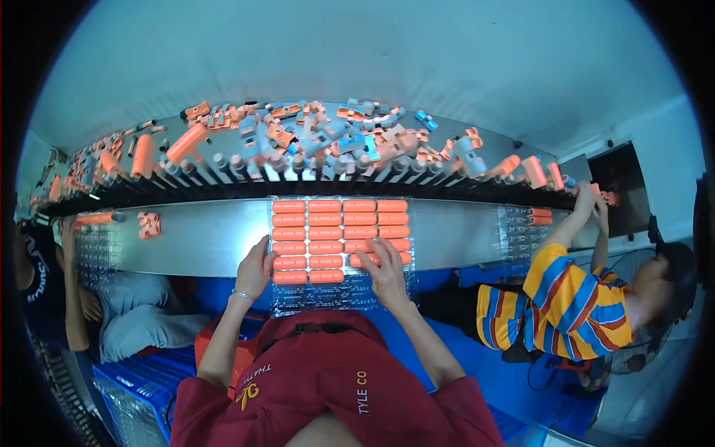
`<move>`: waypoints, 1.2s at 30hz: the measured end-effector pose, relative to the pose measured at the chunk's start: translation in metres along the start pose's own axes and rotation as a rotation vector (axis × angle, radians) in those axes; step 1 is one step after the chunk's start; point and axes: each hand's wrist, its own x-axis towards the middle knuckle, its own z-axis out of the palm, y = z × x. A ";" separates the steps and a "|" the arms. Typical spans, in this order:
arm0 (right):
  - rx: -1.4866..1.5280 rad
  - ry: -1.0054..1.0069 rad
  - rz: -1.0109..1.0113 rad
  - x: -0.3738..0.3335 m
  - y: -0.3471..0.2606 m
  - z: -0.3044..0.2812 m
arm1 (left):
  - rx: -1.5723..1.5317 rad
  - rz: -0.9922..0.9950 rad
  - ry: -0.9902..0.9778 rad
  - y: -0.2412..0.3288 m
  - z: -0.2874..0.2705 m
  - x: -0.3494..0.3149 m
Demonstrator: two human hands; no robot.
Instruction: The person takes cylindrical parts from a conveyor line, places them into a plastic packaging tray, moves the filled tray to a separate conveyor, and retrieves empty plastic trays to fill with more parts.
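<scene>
A clear plastic blister tray (298, 298) lies before me, with several rows of long, rounded orange plastic pieces (325, 232) in four columns' worth of pockets. The pockets nearest me show no orange. At the tray's left edge, my left hand (255, 268) has its fingers close together, apparently gripping the rim. My right hand (384, 273) is over the lower right part of the tray, its fingers closed around an orange piece (360, 261) in the third column. Part of that piece and its neighbours are hidden under the fingers.
Beyond a dark conveyor gap, a metal shelf holds a heap of loose orange, grey and blue parts (328, 138). Co-workers sit at left and right; the right one, in a striped shirt (581, 298), reaches forward. Another tray (521, 238) lies there. A blue crate (134, 387) stands lower left.
</scene>
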 end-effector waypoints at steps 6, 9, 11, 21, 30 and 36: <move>0.896 0.759 0.764 0.056 0.112 -0.108 | 0.004 0.007 -0.007 0.015 0.012 -0.005; 0.697 0.965 0.670 0.076 0.176 -0.160 | 0.008 0.056 0.035 0.021 0.016 -0.008; -0.236 0.949 0.484 0.085 0.216 -0.189 | -0.002 0.000 0.097 0.049 0.009 -0.015; -0.422 -0.167 0.303 0.165 0.237 -0.233 | 0.266 0.887 -0.169 0.135 0.092 -0.003; -0.225 -0.171 -0.111 0.166 0.183 -0.226 | 0.193 0.813 -0.151 0.160 0.153 0.028; 0.003 -0.486 0.069 0.199 0.161 -0.238 | 0.316 0.764 -0.087 0.184 0.171 0.021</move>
